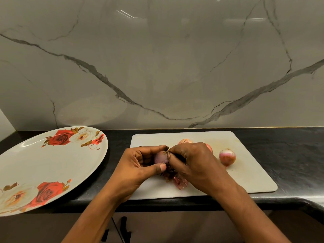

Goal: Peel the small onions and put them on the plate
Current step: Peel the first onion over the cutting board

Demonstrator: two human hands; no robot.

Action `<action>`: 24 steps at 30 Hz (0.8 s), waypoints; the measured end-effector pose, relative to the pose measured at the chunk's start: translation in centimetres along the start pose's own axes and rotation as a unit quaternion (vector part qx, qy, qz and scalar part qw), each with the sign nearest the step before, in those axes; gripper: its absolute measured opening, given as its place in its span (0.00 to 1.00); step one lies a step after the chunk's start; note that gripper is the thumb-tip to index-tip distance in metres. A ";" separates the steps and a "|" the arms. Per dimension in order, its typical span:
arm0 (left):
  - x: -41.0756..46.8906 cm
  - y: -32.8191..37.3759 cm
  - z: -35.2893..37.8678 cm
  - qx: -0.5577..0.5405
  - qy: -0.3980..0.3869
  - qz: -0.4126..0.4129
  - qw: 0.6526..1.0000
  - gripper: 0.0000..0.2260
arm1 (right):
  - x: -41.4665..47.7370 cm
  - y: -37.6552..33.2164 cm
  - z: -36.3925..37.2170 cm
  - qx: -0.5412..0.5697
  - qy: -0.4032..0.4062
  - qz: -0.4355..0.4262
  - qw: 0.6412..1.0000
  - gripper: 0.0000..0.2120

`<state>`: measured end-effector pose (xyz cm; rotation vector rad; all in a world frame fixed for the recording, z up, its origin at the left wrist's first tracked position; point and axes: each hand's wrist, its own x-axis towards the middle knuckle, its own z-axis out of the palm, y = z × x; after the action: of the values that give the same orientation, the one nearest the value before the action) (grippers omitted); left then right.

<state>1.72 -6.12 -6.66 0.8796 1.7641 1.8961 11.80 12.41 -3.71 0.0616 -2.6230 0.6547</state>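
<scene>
The left hand [138,165] curls round an onion [161,158], thumb below and fingers above, holding it just over the cutting board [245,172]. The right hand [196,163] pinches the onion's top end between thumb and forefinger, probably at a flap of skin. The exposed side looks smooth and purple, so peeling of this onion appears well advanced but unfinished. A heap of peelings [175,178] lies on the board under the hands. A second onion [227,157] rests on the board to the right. Two more onions [185,141] show partly behind the right hand, and whether these are peeled cannot be told. The plate [43,163], left of the board, carries no onion. Most of the task remains.
</scene>
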 end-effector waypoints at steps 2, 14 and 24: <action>-0.1 -0.1 0.0 -0.010 -0.004 0.003 1.000 0.24 | 0.0 0.1 0.2 -0.001 0.023 -0.010 1.000 0.10; -0.1 0.5 -0.3 -0.097 -0.023 -0.001 0.995 0.23 | 0.0 0.7 0.8 0.144 0.072 0.084 0.983 0.07; -0.1 0.8 -0.2 -0.132 0.012 0.000 0.991 0.21 | -0.2 1.3 0.0 0.117 0.060 0.122 0.984 0.06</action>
<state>1.73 -6.40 -5.87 0.7625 1.4796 2.0863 11.78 13.61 -4.34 -0.2251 -2.4477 1.0174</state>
